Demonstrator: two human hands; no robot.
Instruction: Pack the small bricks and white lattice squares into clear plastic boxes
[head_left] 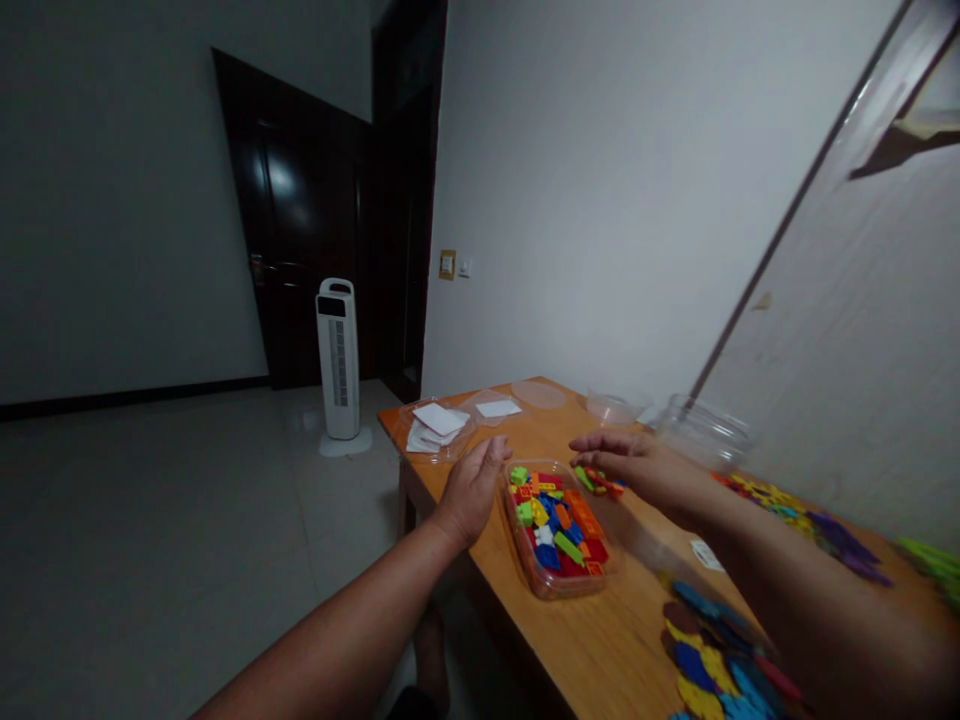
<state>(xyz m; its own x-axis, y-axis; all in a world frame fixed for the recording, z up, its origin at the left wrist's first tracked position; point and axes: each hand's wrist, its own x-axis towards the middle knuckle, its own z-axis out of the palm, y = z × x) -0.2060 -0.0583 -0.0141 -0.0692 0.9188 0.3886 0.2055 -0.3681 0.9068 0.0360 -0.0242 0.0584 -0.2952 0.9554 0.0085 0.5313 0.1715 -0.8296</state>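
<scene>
My left hand (474, 492) is at the upper left side of a clear plastic container (555, 592). Its fingers look stretched, with nothing seen in them; I cannot tell whether they touch the rim. Inside the container are toy building blocks (559, 525) in red, orange, blue, green, yellow and white. My right hand (619, 450) hovers, palm down and fingers extended, over a small heap of loose building blocks (598, 482) beyond the container. Part of that heap is hidden under the hand.
White cards (439, 420) lie in a clear tray on the wooden table (517, 630). Clear round lids (538, 395), a clear bowl (615, 405) and a large clear jar (705, 432) stand toward the wall. Colourful flat pieces (701, 665) lie at right. A white tower fan (339, 360) stands on the floor.
</scene>
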